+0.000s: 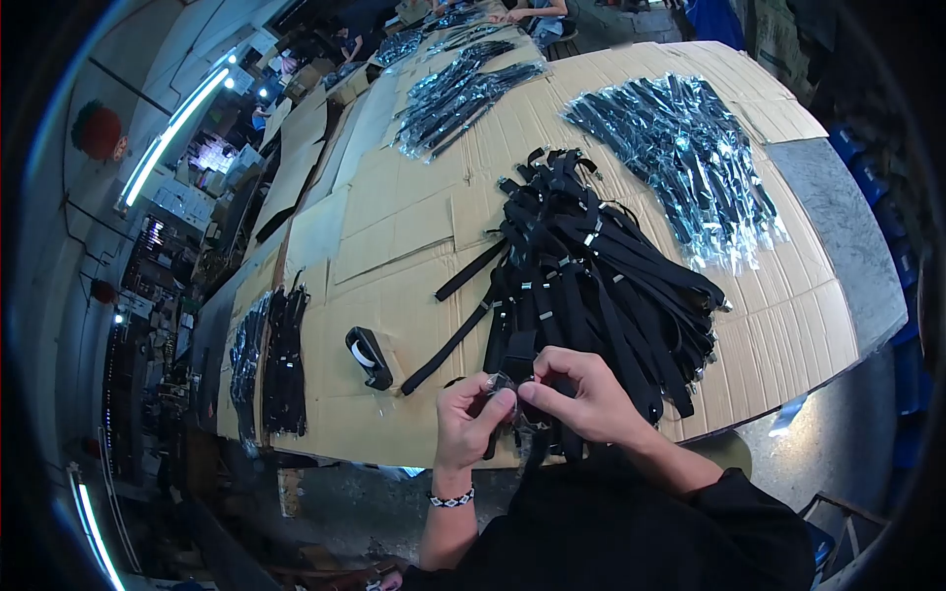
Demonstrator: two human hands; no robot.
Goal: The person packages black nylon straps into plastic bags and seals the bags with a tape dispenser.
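Note:
My left hand, a patterned bracelet at its wrist, is closed on a crumpled clear plastic bag. Beside it my right hand pinches at the folded black suspenders, thumb and forefinger close to the bag; its exact hold is partly hidden. The hands nearly touch at the table's front edge. Just beyond them lies a large heap of loose black suspenders with metal clips, its straps fanning toward me and to the right.
Cardboard covers the table. A black tape dispenser stands to the left. Bagged straps lie in piles at the right and farther back. More black straps are at the left edge. A person sits at the far end.

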